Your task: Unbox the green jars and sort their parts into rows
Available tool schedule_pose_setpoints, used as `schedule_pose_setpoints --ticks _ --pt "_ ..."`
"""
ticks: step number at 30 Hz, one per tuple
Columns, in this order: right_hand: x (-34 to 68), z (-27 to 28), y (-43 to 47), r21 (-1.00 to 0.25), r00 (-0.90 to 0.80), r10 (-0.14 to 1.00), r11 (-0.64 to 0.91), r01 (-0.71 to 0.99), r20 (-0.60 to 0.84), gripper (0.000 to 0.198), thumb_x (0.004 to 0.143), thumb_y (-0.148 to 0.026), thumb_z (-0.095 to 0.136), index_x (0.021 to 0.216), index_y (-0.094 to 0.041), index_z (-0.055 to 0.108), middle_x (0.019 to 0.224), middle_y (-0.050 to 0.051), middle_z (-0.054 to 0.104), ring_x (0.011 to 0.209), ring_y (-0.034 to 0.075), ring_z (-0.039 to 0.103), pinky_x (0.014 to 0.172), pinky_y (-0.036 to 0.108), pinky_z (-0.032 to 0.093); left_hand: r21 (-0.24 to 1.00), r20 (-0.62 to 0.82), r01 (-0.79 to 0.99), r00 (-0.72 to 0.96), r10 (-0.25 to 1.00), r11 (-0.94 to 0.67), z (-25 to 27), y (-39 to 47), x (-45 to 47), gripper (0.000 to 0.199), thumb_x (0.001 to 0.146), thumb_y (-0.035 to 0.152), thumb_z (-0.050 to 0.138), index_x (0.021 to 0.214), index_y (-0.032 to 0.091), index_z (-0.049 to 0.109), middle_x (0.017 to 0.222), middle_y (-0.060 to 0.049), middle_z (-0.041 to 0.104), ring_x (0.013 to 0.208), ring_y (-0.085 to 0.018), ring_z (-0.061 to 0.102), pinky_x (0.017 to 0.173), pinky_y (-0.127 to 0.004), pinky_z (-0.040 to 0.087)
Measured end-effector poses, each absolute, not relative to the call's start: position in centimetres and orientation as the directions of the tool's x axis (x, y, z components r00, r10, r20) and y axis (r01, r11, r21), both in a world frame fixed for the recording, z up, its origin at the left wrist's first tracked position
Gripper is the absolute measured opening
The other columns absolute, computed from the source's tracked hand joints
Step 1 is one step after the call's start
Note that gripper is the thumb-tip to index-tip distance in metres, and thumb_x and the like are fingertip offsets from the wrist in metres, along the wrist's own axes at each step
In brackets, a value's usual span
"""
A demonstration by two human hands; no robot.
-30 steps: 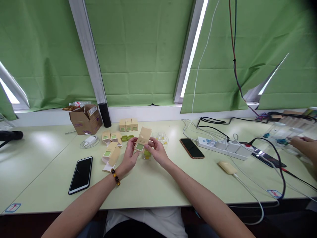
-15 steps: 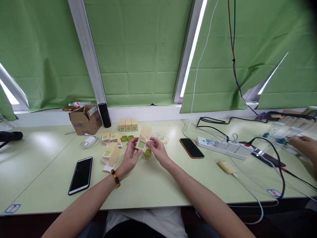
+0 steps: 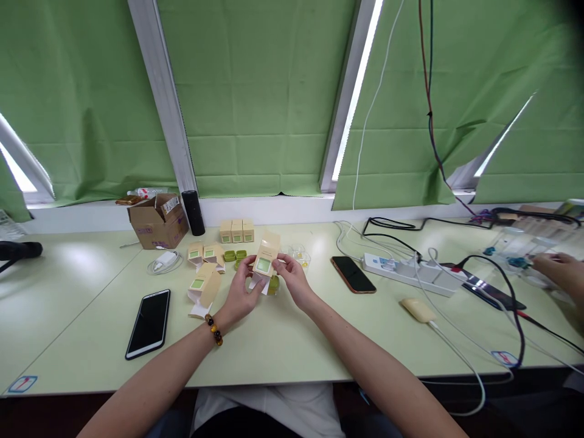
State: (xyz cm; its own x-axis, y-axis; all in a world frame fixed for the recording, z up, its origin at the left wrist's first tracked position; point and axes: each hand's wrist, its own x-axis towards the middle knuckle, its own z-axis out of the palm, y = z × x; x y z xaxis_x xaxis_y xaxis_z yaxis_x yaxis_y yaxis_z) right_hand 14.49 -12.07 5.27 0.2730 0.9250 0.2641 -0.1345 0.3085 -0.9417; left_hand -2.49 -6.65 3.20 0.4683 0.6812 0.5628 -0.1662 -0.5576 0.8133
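Note:
Over the middle of the table, my left hand [image 3: 241,292] grips a small cream cardboard box [image 3: 266,250] with a pale green square on its front. The box's top flap stands up and a white flap shows at its lower end. My right hand [image 3: 295,281] is closed, fingers and thumb at the box's right edge. Just behind the box, partly hidden, is a green jar [image 3: 274,285]. Left of my hands lie small green containers [image 3: 235,255] and an open box [image 3: 204,283]. Clear plastic containers [image 3: 298,254] sit behind my right hand.
Closed boxes [image 3: 236,231] stand in a row at the back. A white-framed phone [image 3: 148,323] lies left, another phone [image 3: 353,274] right. A power strip [image 3: 413,274] and loose cables spread rightward. Another person's hand [image 3: 559,267] works at the far right.
The flattened-looking box is now opened out into a box shape, and its white lower flap shows. Both my hands stay on it, nearly in place.

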Motion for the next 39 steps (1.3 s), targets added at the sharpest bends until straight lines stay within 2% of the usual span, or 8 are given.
schedule_pose_setpoints --ticks 3,9,14,19,24,28,31,39 --pt "14.3 5.2 -12.1 -0.938 0.266 0.932 0.300 -0.176 0.248 0.058 0.073 -0.068 0.084 0.109 -0.026 0.066 0.101 0.007 0.083 0.094 0.029 0.077 0.092 0.046 0.059 0.798 0.572 -0.075 0.411 0.710 -0.598 3.1 -6.6 -2.5 0.049 0.095 0.042 0.070 0.137 0.023 0.053 0.134 -0.014 0.064 0.115 -0.029 0.063 0.099 -0.045 0.050" --pt "14.5 5.4 -11.8 -0.942 0.302 0.919 0.305 -0.140 0.252 0.064 0.067 -0.076 0.084 0.105 -0.025 0.072 0.102 0.009 0.082 0.100 0.032 0.076 0.089 0.046 0.061 0.816 0.559 -0.151 0.452 0.695 -0.558 3.1 -6.9 -2.6 0.040 0.104 0.048 0.052 0.135 0.023 0.060 0.129 -0.013 0.068 0.117 -0.030 0.065 0.098 -0.044 0.052" --pt "14.3 5.2 -11.9 -0.955 0.244 0.935 0.285 -0.082 0.258 0.065 0.068 -0.081 0.079 0.100 -0.025 0.076 0.097 0.010 0.082 0.100 0.034 0.075 0.082 0.045 0.061 0.824 0.553 -0.127 0.389 0.736 -0.552 3.1 -6.9 -2.3 0.035 0.096 0.046 0.068 0.122 0.023 0.061 0.119 -0.011 0.070 0.108 -0.028 0.066 0.091 -0.041 0.052" --pt "14.5 5.6 -12.1 -0.947 0.294 0.914 0.313 -0.077 0.278 0.060 0.071 -0.076 0.081 0.101 -0.024 0.076 0.102 0.010 0.082 0.101 0.033 0.075 0.085 0.046 0.062 0.832 0.525 -0.081 0.435 0.731 -0.550 3.3 -7.3 -2.4 0.058 0.080 0.039 0.086 0.128 0.024 0.056 0.122 -0.010 0.067 0.106 -0.027 0.062 0.091 -0.041 0.050" --pt "14.8 5.8 -12.2 -0.943 0.325 0.904 0.320 -0.086 0.277 0.056 0.070 -0.070 0.084 0.098 -0.023 0.075 0.104 0.011 0.082 0.098 0.033 0.076 0.084 0.046 0.062 0.808 0.566 -0.164 0.480 0.670 -0.566 3.6 -6.9 -2.7 0.046 0.096 0.045 0.068 0.135 0.024 0.056 0.127 -0.011 0.066 0.108 -0.025 0.062 0.092 -0.039 0.049" --pt "14.8 5.6 -12.3 -0.952 0.358 0.902 0.291 -0.096 0.240 0.051 0.069 -0.065 0.088 0.092 -0.021 0.076 0.100 0.010 0.082 0.088 0.032 0.077 0.077 0.044 0.063 0.842 0.513 -0.107 0.464 0.723 -0.529 3.4 -6.0 -2.8 0.031 0.098 0.051 0.064 0.104 0.021 0.067 0.097 -0.006 0.068 0.087 -0.021 0.060 0.079 -0.034 0.048" --pt "14.6 5.6 -12.5 -0.949 0.370 0.901 0.290 -0.120 0.229 0.049 0.067 -0.061 0.091 0.090 -0.020 0.077 0.099 0.010 0.083 0.085 0.030 0.077 0.075 0.042 0.062 0.867 0.453 -0.026 0.458 0.765 -0.498 3.1 -5.6 -2.8 0.040 0.094 0.057 0.065 0.081 0.020 0.063 0.076 -0.002 0.059 0.072 -0.017 0.052 0.068 -0.031 0.043" --pt "14.6 5.8 -12.7 -0.941 0.362 0.903 0.301 -0.152 0.230 0.049 0.069 -0.063 0.088 0.088 -0.019 0.078 0.091 0.008 0.081 0.079 0.027 0.075 0.071 0.038 0.059 0.942 0.327 -0.104 0.484 0.812 -0.318 3.3 -5.6 -2.6 0.048 0.086 0.064 0.071 0.078 0.019 0.058 0.073 0.000 0.059 0.068 -0.014 0.052 0.064 -0.027 0.041"
